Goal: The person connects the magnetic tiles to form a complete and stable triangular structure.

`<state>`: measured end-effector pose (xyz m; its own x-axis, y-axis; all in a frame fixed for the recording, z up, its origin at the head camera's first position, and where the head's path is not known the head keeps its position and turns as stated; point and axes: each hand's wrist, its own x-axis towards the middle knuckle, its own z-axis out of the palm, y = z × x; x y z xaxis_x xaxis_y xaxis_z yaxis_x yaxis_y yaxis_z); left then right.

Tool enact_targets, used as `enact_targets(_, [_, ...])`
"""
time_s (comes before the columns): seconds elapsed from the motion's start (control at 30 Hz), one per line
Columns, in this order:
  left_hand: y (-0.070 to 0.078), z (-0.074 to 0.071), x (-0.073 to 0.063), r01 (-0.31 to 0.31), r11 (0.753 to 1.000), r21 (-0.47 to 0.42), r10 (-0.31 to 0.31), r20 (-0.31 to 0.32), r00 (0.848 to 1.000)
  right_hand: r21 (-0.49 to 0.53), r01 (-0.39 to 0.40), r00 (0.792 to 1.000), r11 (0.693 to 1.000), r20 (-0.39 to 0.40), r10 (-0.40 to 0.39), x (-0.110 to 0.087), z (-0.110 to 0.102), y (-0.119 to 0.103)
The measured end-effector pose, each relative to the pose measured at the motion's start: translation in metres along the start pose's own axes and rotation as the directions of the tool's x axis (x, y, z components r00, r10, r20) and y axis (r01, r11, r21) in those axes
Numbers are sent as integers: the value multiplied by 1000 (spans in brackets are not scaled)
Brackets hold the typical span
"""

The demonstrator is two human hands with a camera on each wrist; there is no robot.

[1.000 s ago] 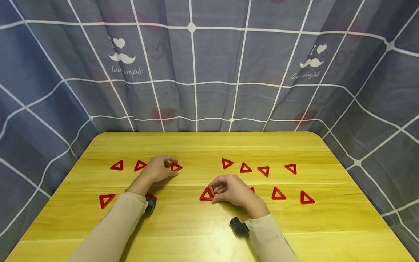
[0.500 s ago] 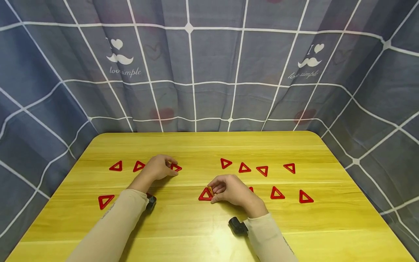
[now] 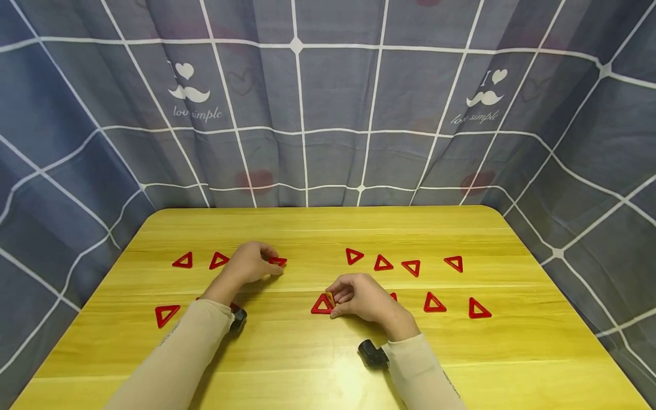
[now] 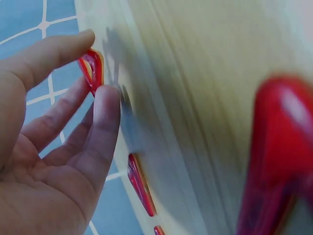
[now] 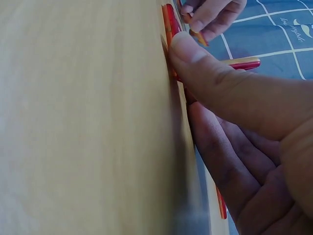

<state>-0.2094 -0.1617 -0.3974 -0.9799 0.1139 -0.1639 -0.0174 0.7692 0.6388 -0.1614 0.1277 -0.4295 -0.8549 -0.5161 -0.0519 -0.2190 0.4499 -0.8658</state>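
Observation:
My left hand (image 3: 250, 263) pinches a red triangular frame tile (image 4: 100, 71) between thumb and fingers. In the left wrist view that tile is tilted and apart from the table. Near the middle of the table, a second red triangle tile (image 3: 321, 311) lies flat in front of my right hand (image 3: 365, 297). The right fingers hold a tile with an orange back (image 3: 330, 297) that stands up at the flat tile's right edge. In the right wrist view the thumb lies across this joint, and one end of the upright tile (image 5: 247, 63) sticks out past it. The fingers hide its rest.
Several more red triangle tiles lie spread in two loose rows, such as one at front left (image 3: 167, 308) and one at far right (image 3: 472, 307). My left forearm (image 3: 176, 356) partly covers one. A grid-patterned curtain (image 3: 333, 159) stands behind the wooden table (image 3: 287, 364).
The left fingers have closed on their tile, and it has tipped up and shifted slightly right. My right hand and its two tiles have stayed in place.

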Motion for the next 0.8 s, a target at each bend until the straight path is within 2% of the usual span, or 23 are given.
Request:
enact_targets(0.2, [6, 9, -7, -31, 988, -152, 35, 24, 999, -3, -7, 1000, 1000, 0, 7, 0, 0, 1])
enact_targets(0.33, [12, 15, -14, -45, 978, -205, 54, 39, 998, 0, -2, 1000, 1000, -5, 2, 0, 0, 0])
enact_targets(0.63, [26, 35, -35, -90, 976, -196, 106, 71, 992, 5, 2, 1000, 1000, 5, -2, -1, 1, 3])
enact_targets(0.8, [30, 43, -40, -153, 966, -208, 177, 105, 979, 8, 17, 1000, 1000, -2, -17, 2, 0, 3])
